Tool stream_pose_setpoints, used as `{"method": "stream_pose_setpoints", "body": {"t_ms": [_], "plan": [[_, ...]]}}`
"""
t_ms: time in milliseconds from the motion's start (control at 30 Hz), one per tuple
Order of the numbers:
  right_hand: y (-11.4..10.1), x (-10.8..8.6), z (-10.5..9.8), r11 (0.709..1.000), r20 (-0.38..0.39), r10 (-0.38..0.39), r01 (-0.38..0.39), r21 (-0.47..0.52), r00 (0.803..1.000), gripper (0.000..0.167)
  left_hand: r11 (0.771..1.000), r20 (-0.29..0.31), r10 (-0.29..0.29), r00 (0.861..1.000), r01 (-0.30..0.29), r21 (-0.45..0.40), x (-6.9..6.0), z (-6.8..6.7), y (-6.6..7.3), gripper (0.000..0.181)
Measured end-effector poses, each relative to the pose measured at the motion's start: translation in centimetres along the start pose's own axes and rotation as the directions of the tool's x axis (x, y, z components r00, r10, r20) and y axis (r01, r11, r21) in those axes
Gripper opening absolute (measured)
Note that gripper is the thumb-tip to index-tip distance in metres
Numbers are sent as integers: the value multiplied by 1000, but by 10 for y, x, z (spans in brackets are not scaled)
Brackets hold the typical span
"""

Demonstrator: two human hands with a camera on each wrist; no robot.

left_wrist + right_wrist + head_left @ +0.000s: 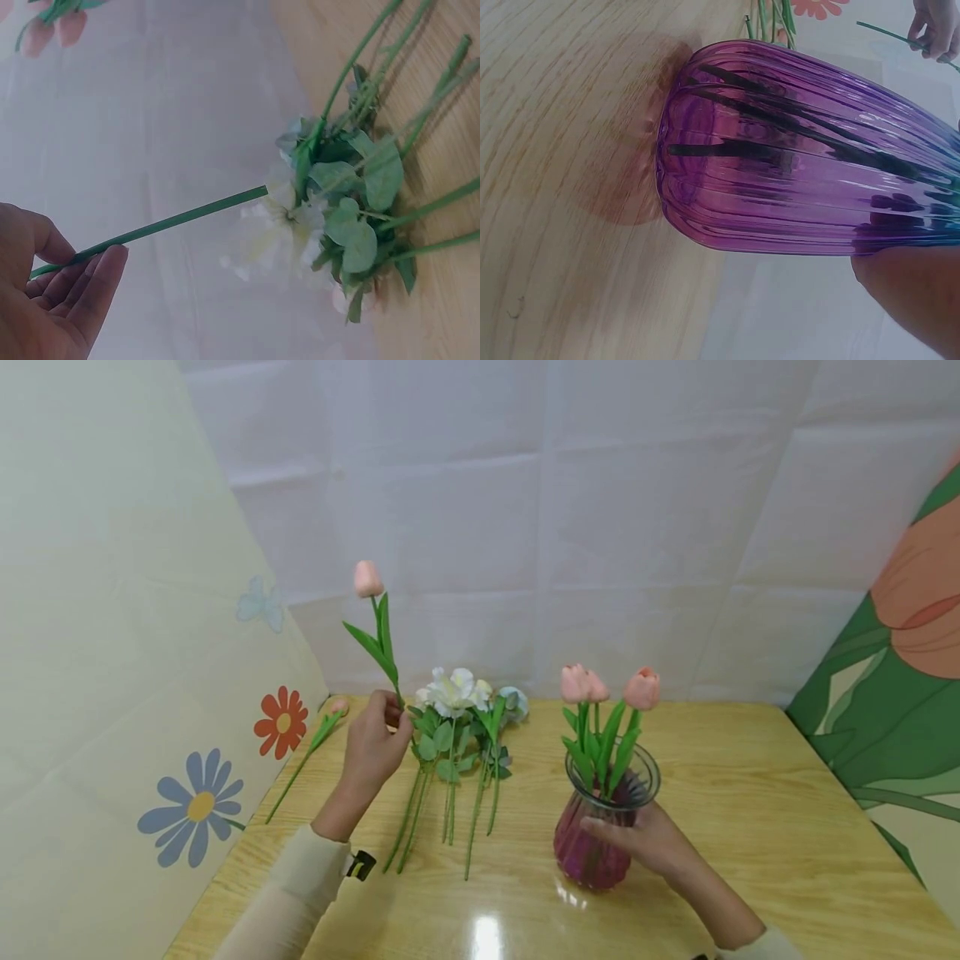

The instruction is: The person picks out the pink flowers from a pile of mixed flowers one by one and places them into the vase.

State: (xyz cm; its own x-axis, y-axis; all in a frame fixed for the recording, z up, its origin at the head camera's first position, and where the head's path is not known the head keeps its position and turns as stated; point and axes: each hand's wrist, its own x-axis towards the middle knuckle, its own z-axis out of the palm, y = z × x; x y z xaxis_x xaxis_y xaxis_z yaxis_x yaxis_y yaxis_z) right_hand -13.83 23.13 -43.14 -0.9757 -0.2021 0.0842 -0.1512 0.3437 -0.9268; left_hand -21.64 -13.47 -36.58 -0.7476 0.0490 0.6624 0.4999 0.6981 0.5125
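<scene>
My left hand [377, 739] pinches the green stem of a pink tulip [368, 579] between thumb and fingers. The tulip stands upright above the table, and its lower stem end [255, 193] hangs free in the left wrist view. On the right, my right hand [651, 841] holds a ribbed purple glass vase [592, 847] by its side, thumb across the front. Several pink tulips [642, 688] stand in the vase. Through the glass in the right wrist view, dark stems [727, 148] reach down towards its base.
White flowers [453, 692] with leafy stems lie in a bunch at the table's back middle. One more pink tulip [322, 731] lies along the left edge. The wooden table [720, 793] meets a pale cloth backdrop [637, 527] behind and printed panels at both sides.
</scene>
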Motion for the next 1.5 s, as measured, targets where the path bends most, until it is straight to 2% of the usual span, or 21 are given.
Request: {"method": "stream_pose_setpoints", "body": {"t_ms": [300,467,867,1300,1500], "plan": [[1,0,0,1000,1,5,-5,-25,1000,85,998,-8,35,999,-35,-45,3,4,23,14],[2,1,0,1000,3,16,-15,-26,1000,85,994,-25,73,997,-75,-81,5,5,34,13],[3,2,-1,1000,-1,11,-11,-23,1000,86,982,-35,118,992,-122,-141,9,10,50,16],[2,2,-1,1000,11,-4,4,-12,1000,86,965,-57,165,985,-173,-195,14,9,74,17],[1,1,-1,1000,8,-15,15,-18,1000,87,946,-84,206,975,-221,-239,16,9,85,16]]}}
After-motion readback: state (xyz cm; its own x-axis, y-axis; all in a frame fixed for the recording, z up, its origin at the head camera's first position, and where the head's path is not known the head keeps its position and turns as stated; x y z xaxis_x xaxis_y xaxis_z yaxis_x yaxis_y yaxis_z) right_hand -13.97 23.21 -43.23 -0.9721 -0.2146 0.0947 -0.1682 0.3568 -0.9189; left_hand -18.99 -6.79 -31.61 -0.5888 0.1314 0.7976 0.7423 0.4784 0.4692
